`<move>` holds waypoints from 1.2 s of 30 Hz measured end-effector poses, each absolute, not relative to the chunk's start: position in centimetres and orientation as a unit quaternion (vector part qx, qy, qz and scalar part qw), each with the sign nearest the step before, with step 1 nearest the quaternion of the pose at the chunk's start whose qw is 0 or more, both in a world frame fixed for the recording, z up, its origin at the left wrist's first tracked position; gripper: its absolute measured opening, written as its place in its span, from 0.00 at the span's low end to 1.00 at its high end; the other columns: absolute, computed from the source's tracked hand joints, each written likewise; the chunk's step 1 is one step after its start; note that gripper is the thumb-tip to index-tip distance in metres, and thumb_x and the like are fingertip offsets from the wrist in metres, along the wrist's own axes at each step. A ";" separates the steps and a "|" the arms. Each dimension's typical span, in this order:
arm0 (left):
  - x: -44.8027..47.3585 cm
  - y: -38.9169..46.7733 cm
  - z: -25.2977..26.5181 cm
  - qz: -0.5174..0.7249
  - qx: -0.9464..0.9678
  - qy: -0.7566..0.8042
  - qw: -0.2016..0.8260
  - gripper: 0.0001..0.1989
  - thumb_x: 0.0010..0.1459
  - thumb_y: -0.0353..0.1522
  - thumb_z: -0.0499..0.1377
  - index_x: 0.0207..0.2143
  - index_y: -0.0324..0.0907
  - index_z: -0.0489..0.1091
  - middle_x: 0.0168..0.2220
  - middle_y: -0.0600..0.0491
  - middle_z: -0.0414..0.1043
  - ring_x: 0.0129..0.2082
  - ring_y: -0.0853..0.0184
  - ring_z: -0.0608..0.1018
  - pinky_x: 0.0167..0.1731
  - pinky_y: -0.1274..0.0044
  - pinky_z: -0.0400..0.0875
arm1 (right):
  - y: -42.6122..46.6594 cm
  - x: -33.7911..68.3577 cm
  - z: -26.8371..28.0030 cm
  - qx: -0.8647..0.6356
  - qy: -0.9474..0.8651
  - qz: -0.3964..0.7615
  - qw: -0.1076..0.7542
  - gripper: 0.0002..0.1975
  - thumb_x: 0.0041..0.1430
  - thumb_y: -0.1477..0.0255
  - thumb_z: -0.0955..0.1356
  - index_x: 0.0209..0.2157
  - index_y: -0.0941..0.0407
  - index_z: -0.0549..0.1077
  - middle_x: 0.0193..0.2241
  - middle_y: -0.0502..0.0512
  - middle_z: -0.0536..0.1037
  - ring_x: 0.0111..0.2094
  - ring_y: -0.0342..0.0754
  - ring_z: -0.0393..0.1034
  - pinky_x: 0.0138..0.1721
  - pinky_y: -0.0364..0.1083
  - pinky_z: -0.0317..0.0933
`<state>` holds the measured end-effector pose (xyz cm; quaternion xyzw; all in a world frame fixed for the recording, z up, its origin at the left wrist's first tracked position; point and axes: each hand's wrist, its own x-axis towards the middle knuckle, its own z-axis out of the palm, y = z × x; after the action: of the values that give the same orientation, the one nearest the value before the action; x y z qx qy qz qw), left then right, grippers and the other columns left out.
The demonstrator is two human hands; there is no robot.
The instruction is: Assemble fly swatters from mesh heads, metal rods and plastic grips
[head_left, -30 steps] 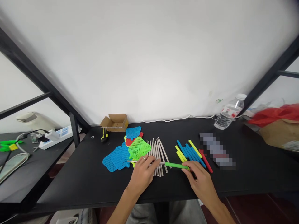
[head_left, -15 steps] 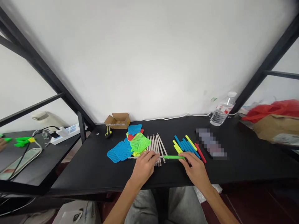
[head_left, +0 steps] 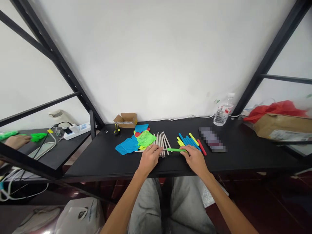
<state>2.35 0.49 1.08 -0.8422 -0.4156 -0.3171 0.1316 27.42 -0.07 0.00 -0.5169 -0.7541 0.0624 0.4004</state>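
**Metal rod [head_left: 165, 149] meeting green tube [head_left: 175, 150] between the hands**

A co-worker's hand [head_left: 18, 142] is showing more fully; grips aren't changing, so the alignment is seemingly holding: left hand [head_left: 149, 158] pinching the rod, right hand [head_left: 195, 159] clamping the tube's far end.

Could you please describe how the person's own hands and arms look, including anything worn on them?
The left hand is ungloved and wears a pale, thin ring on one finger. The right hand is ungloved too, with no ring visible. Both forearms are bare as far as the picture shows: no sleeve, watch or bracelet can be seen.
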 end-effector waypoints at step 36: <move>0.1 -1.3 1.3 -0.353 -0.818 -0.425 0.156 0.09 0.65 0.33 0.54 0.39 0.43 0.74 0.37 0.50 0.75 0.39 0.63 0.72 0.43 0.69 0.64 | 0.0 26.9 0.1 -0.471 -0.789 0.121 0.375 0.17 0.67 0.60 0.59 0.37 0.53 0.75 0.35 0.54 0.79 0.36 0.50 0.73 0.37 0.45 0.60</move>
<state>0.14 -1.34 1.25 -0.8184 -0.4253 -0.3535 0.1561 26.89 0.03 0.14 -0.4711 -0.7893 0.1214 0.3746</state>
